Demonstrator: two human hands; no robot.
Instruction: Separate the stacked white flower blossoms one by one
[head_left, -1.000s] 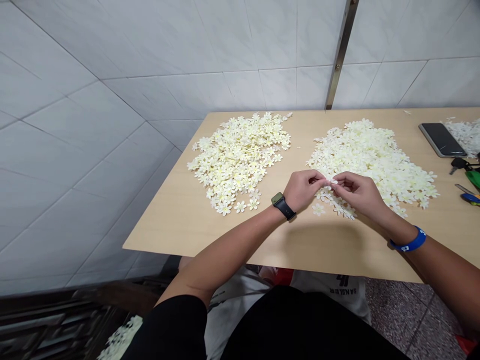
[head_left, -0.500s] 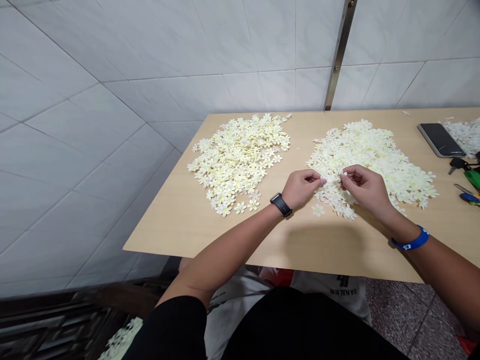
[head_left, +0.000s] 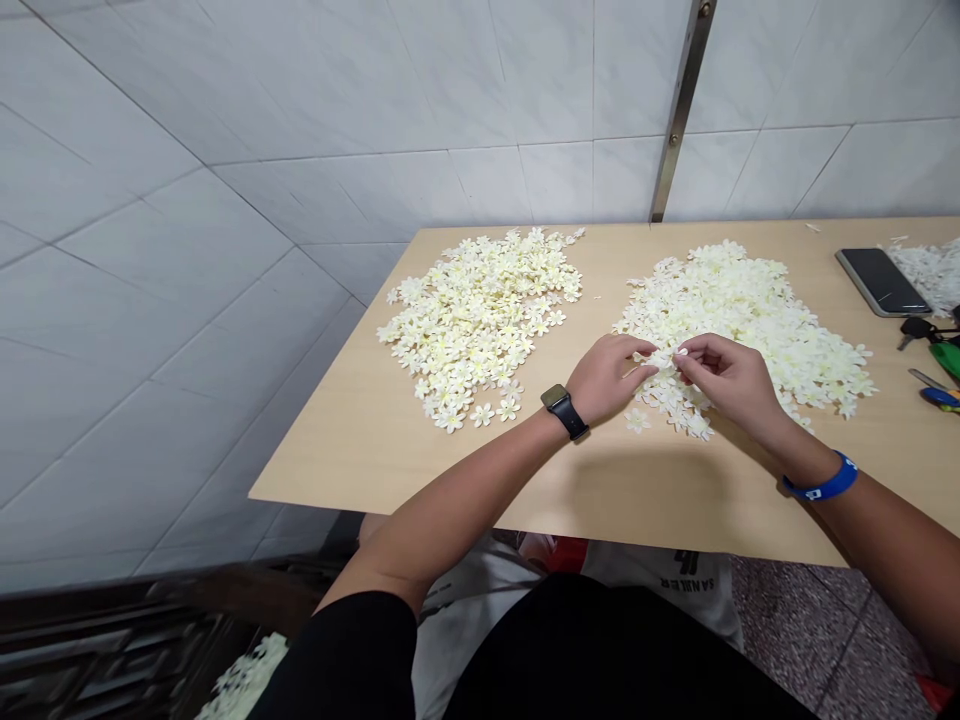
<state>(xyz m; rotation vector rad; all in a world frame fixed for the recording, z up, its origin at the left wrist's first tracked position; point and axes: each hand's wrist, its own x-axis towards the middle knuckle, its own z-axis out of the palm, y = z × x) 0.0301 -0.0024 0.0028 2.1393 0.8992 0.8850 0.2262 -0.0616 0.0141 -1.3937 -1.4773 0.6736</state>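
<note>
Left hand [head_left: 609,382] spread wider, right hand [head_left: 681,360] still pinching white piece [head_left: 682,352], flowers [head_left: 739,300] beneath

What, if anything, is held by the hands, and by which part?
The right hand pinches a small white piece; which part of it cannot be told. The left hand has its fingers parted; whether they hold anything is unclear.

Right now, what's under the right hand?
White flowers show on both sides of the right hand, with tabletop nearer the wearer; whatever lies directly beneath is covered.
</note>
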